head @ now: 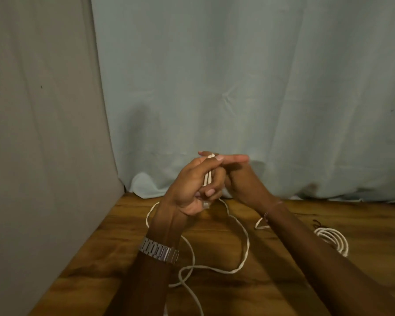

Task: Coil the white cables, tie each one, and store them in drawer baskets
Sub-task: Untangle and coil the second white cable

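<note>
My left hand (192, 190), with a metal watch on its wrist, is raised above the table and closed around a few doubled strands of a white cable (243, 254). My right hand (237, 174) is pressed against the left from behind, fingers stretched out flat over the top of the strands. The rest of this cable trails down in loose loops across the wooden table (271, 281) toward me. A second white cable (332, 241), wound into a neat coil, lies on the table to the right, partly hidden by my right forearm.
A pale blue cloth (237, 87) hangs behind the table and bunches on its back edge. A grey wall panel (43, 133) closes off the left side. A small dark tie or string (317, 223) lies by the finished coil.
</note>
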